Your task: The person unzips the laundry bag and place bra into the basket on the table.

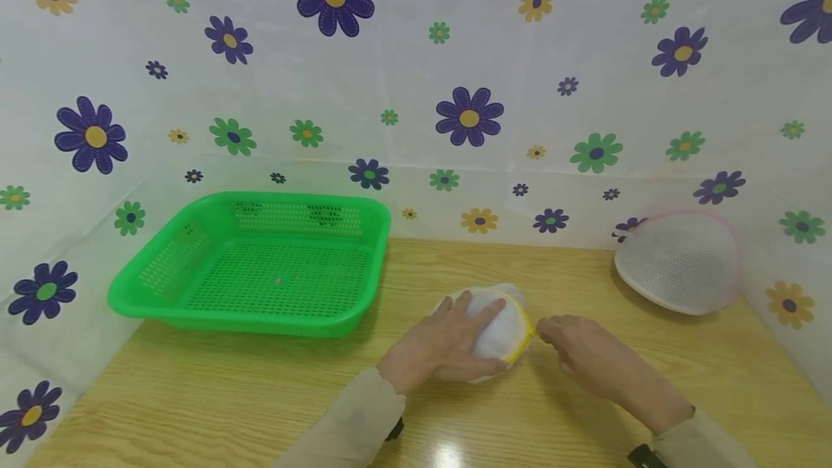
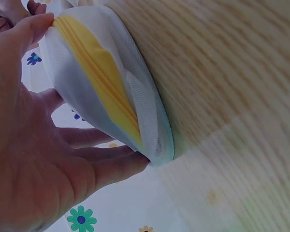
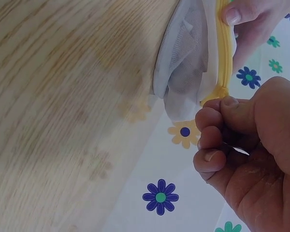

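A white mesh laundry bag [image 1: 499, 331] with a yellow zipper [image 2: 94, 70] sits on the wooden table, right of centre in the head view. Over its top spreads my left hand [image 1: 448, 341], thumb on the near side by the zipper and fingertips on the far side, holding the bag. At the zipper's right end my right hand [image 1: 585, 352] pinches the zipper pull between thumb and forefinger, as the right wrist view shows; the pull [image 3: 221, 93] is mostly covered by those fingertips. The other fingers of my right hand are curled in.
A green plastic basket [image 1: 260, 322] with perforated walls stands at the left. Against the back right leans another white mesh bag [image 1: 679, 262] with pink trim. A white flower-printed sheet [image 1: 403, 56] rises behind and beside the wooden table [image 1: 227, 396].
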`<control>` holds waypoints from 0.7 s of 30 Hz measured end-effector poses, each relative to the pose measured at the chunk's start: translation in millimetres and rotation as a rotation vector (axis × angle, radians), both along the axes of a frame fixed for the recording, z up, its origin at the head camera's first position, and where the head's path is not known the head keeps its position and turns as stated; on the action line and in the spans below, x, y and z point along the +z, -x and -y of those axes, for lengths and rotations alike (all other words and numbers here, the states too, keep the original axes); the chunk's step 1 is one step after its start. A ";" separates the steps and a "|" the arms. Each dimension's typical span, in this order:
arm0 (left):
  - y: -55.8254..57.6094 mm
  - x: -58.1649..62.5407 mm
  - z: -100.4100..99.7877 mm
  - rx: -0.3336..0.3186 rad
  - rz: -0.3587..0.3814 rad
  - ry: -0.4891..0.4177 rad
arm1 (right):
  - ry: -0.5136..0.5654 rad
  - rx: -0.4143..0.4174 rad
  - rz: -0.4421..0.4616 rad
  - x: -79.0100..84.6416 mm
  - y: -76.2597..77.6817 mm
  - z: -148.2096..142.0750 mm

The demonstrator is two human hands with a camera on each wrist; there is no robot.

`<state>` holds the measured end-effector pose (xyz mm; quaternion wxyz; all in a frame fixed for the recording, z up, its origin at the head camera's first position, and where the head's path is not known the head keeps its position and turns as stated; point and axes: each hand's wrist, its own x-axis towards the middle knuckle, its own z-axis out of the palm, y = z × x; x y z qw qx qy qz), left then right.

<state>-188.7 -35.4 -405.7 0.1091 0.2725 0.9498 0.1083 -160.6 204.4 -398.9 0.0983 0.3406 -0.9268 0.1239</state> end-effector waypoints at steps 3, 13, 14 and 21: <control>0.0 0.6 -0.3 0.004 0.010 0.000 | 0.002 0.006 0.001 0.0 -0.4 0.1; 0.5 0.1 -0.5 0.010 -0.001 -0.003 | 0.019 0.021 -0.007 -2.5 -2.4 0.0; 0.4 0.0 -0.4 0.013 -0.001 -0.004 | 0.019 0.022 -0.011 -2.6 -2.5 0.2; -0.1 -0.6 -0.4 0.017 -0.005 -0.010 | 0.004 0.009 -0.015 -3.5 -4.1 0.4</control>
